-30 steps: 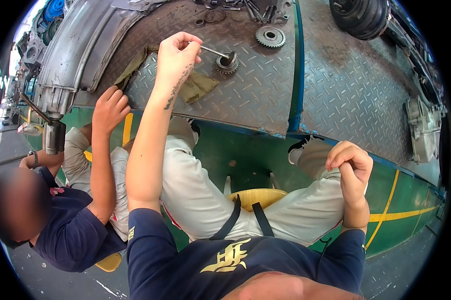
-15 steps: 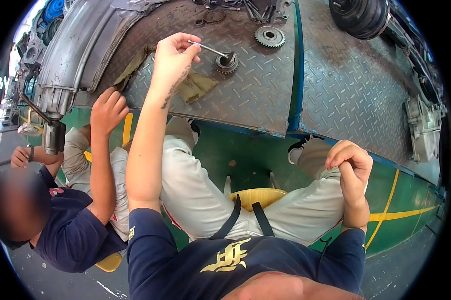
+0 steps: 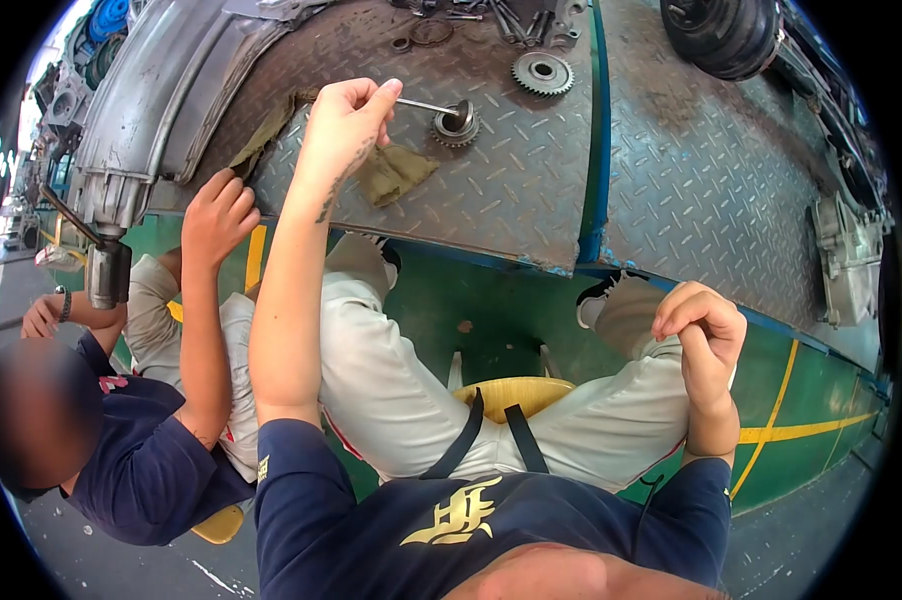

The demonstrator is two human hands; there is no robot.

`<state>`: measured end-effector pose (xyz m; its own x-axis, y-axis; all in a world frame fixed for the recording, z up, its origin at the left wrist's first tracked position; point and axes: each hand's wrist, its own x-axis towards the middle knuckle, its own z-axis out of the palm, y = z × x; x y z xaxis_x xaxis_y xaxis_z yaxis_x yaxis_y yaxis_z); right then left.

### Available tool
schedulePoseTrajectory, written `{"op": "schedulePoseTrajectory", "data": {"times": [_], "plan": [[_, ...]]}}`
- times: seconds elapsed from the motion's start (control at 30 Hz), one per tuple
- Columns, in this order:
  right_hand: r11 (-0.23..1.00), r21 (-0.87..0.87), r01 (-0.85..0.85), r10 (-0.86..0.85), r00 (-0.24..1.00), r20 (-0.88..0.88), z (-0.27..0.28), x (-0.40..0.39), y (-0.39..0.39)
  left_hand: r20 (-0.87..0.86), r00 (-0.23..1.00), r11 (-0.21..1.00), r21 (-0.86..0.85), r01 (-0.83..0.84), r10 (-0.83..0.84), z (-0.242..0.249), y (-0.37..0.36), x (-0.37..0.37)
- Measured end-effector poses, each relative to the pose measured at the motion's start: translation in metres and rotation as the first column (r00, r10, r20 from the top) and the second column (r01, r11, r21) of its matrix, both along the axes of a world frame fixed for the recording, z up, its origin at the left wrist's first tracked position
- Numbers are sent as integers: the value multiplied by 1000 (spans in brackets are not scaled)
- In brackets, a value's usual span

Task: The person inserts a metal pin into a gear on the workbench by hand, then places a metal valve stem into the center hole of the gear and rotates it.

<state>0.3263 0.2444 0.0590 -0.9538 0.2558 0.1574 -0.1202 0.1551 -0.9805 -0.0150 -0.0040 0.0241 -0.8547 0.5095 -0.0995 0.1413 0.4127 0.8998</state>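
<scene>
My left hand (image 3: 349,125) is pinched around the thin stem of an engine valve (image 3: 459,117), its stem lying nearly level and its dark round head away from my fingers. That head overlaps a small gear (image 3: 457,132) lying on the steel tread-plate bench. Under my left wrist, an olive rag (image 3: 399,176) is spread on the plate. My right hand (image 3: 703,335) hovers over my right knee, its fingers curled in and nothing showing in them.
A larger gear (image 3: 543,74) lies beyond the small one, with several bolts (image 3: 516,22) behind it. At left stands a big metal housing (image 3: 161,100). A co-worker's hand (image 3: 221,215) rests near the bench edge. Another casting (image 3: 851,260) is at far right.
My left hand has lowered slightly, bringing the valve's stem from a slant to nearly level and tipping its head more upright. My right hand stays put.
</scene>
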Motion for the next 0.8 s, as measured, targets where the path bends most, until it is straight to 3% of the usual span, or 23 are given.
{"op": "schedulePoseTrajectory", "data": {"times": [0.1, 0.4, 0.7, 0.8], "plan": [[1000, -1, 0, 0, 1000, 4, 0, 0, 0, 59, 998, 999, 16, -38, 37, 4, 4, 6], [1000, -3, -3, 3, 1000, 7, 0, 0, 0, -52, 999, 984, 180, 0, 9, 2, 7, 10], [1000, 5, -2, 2, 1000, 6, 1, 0, 0, 8, 1000, 982, 188, -24, 23, 5, 6, 10], [1000, 8, -5, 5, 1000, 4, 1, 0, 0, -54, 998, 997, 60, -41, 45, 6, 8, 12]]}}
